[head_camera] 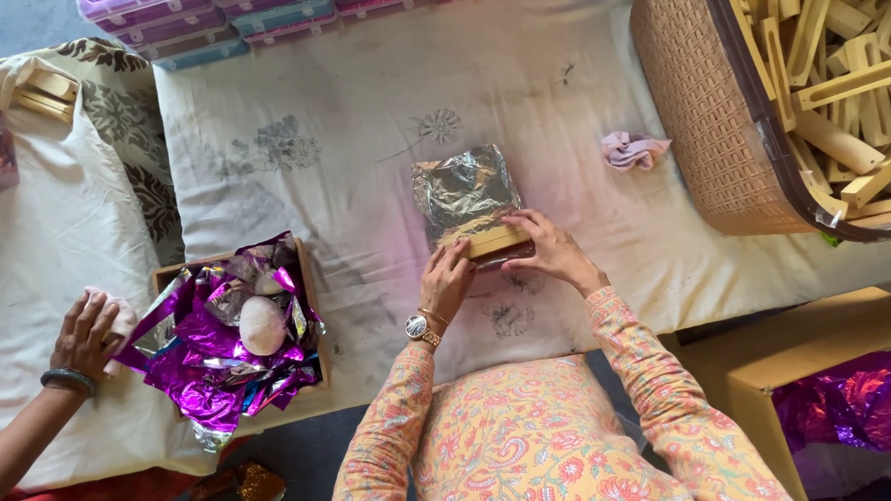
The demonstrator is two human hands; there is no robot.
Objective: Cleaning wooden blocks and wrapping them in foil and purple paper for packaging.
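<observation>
Wooden block (497,242) lies at near edge of silver foil sheet (463,192) on the cloth-covered tabletop (360,134), mid-frame. Left hand (447,280) and right hand (554,251) both have fingers pressed on the block, grasping its ends. Purple foil box (231,330) left, co-worker's hand (87,334) beyond, basket of wooden pieces (699,99) right. Risk: thin foil likely tears or creases if block slides.

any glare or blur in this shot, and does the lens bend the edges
Head view: soft even light, faint shadows; the silver foil sheet throws bright glare above the left hand and right hand, purple foil glints too; focus looks sharp; the wicker basket bows near the edge, wide-lens distortion.
</observation>
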